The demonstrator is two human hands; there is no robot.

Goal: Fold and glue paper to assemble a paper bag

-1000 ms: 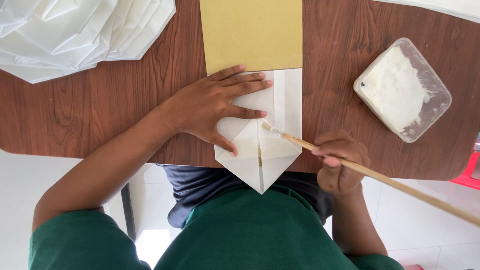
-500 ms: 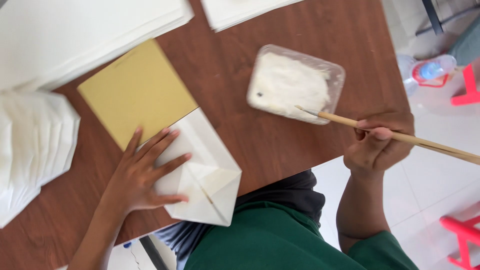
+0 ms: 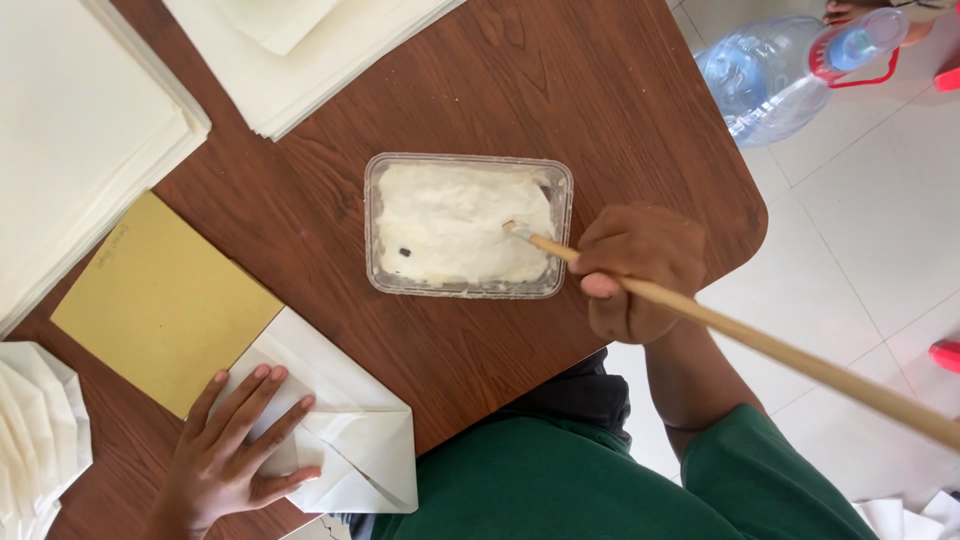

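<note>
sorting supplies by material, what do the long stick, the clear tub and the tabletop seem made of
Long tan stick: likely wood or bamboo, matte, bare and uniform in colour. Clear rectangular tub of white paste: apparently thin plastic, see-through with rounded corners. Dark brown tabletop: wood or wood-look laminate, visible grain and a slight sheen.

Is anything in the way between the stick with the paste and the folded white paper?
Nothing visible. The stick in the right hand dips into the paste tub. Only bare table lies between it and the folded paper under the left hand.
</note>
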